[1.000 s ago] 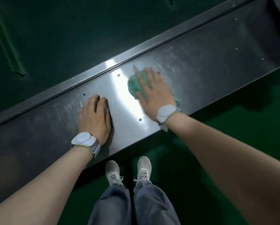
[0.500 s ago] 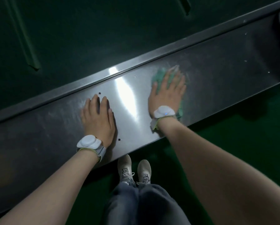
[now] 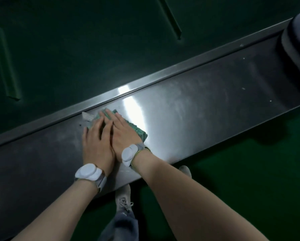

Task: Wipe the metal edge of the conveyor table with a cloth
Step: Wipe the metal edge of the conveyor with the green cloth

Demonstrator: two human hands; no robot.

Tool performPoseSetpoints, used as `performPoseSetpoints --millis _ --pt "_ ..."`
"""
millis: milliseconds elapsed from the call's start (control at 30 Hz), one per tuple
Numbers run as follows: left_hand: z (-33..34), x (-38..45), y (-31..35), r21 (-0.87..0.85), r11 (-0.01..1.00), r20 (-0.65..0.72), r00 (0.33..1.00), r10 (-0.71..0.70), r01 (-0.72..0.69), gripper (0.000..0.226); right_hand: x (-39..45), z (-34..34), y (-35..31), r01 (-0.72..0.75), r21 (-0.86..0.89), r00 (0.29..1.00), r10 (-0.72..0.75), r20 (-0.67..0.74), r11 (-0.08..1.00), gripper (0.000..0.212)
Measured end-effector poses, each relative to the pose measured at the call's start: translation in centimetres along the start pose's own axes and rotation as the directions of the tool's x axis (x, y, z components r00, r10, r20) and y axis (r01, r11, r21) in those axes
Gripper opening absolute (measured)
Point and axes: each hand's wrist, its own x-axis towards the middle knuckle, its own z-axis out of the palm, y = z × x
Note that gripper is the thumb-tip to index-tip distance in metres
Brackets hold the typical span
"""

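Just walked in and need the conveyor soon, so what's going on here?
A person is wiping the metal edge of the conveyor table with a green cloth. The right hand presses flat on the cloth near the raised lip by the dark green belt. The left hand lies flat right beside it, its fingers reaching onto the cloth too. Dull smears show further right, so that stretch looks unwiped.
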Motion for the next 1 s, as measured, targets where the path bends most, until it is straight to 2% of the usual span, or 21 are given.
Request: performPoseSetpoints --millis 100,167,267,367,433,500,667,833,900,1000 --pt "1.7 3.5 7.4 -0.263 0.957 0.027 0.992 -0.123 0.126 0.048 -2.2 -0.5 6.7 -0.076 -0.046 0.995 0.072 -0.075 0.996 0.069" --pt "3.0 6.4 13.0 -0.343 0.933 -0.001 0.993 -0.118 0.111 0.047 -4.1 -1.2 12.5 -0.134 -0.082 0.986 0.124 -0.116 0.988 0.070" --pt "5.8 10.2 22.8 -0.255 0.960 0.057 0.989 0.137 -0.118 0.058 -8.3 -2.3 22.3 -0.289 -0.151 0.954 0.271 -0.130 0.945 0.073" --pt "7.5 13.5 29.6 -0.231 0.947 0.086 0.965 0.248 -0.223 0.055 -11.6 -3.5 28.9 -0.419 -0.074 0.903 0.406 -0.142 0.905 0.073" --pt "8.7 14.8 34.6 -0.182 0.954 0.093 0.962 0.257 -0.237 0.061 -14.3 -4.5 33.7 -0.522 0.022 0.841 0.519 -0.152 0.852 0.070" --pt "9.5 15.9 37.6 -0.166 0.973 0.105 0.978 0.180 -0.161 0.060 -16.6 -5.5 38.1 -0.592 0.110 0.785 0.602 -0.146 0.799 0.067" --pt "10.0 16.0 37.0 -0.063 0.992 0.132 0.985 0.114 -0.107 0.061 -19.9 -6.5 43.7 -0.706 0.199 0.665 0.733 -0.143 0.680 0.069" --pt "9.1 14.1 30.6 0.004 1.000 0.086 0.996 -0.009 0.009 0.062 -17.4 -5.8 40.4 -0.804 0.273 0.500 0.849 -0.174 0.529 0.069" --pt "8.8 13.0 28.7 0.007 1.000 0.074 0.997 -0.028 0.028 0.060 -16.5 -5.5 38.2 -0.810 0.274 0.485 0.855 -0.182 0.518 0.069" --pt "7.9 11.1 25.7 0.006 0.999 0.049 0.997 -0.053 0.053 0.057 -14.0 -5.0 33.3 -0.755 0.222 0.578 0.786 -0.220 0.617 0.069"
